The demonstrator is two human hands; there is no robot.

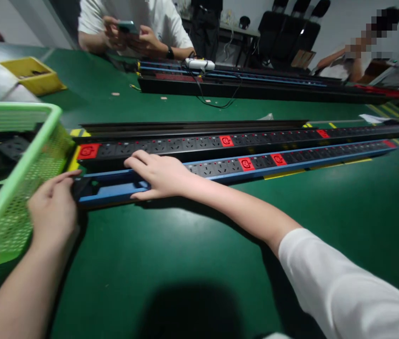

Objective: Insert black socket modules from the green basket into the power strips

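Observation:
A long power strip in a blue channel (121, 190) lies across the table, its left section uncovered and its right part fitted with black sockets and a few red ones. My left hand (56, 207) is closed on a small black plastic piece (83, 187) at the channel's left end; its exact kind is partly hidden by the fingers. Over the channel, my right hand (164, 175) grips the blue strip, thumb at the near edge and fingers across the far side. What lies under that palm is hidden. Just behind runs a black power strip (181, 147) with red sockets.
A green basket (6, 230) of black parts stands at the left, close to my left hand. Behind it sits a yellow bin (40, 77). Another long black strip assembly (256, 89) with a white adapter (199, 64) lies farther back. Across the table, a person holds a phone (127, 27).

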